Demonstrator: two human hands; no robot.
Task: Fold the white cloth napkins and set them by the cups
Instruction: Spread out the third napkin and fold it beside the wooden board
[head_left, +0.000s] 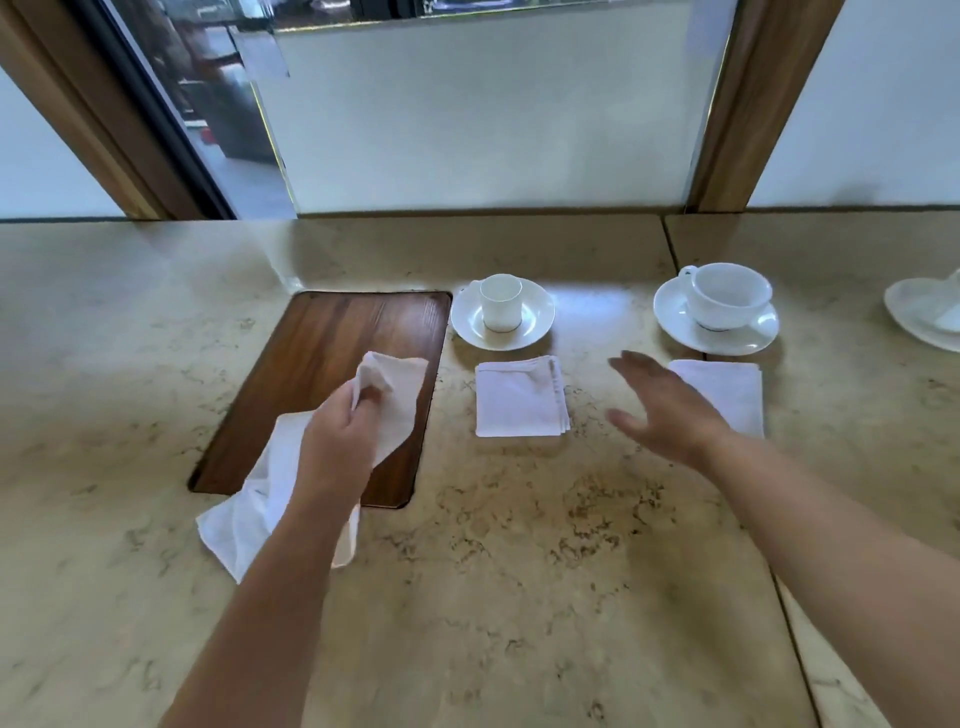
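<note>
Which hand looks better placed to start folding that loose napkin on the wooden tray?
The left hand, probably: it already pinches the loose napkin over the wooden tray. The right hand hovers open, holding nothing, between the two folded napkins, so it would have to cross over first.

Soft window daylight, counter (519, 571) glare, edges warped.

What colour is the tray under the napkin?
Dark reddish-brown wood grain; the tray shows best in the head view.
</note>
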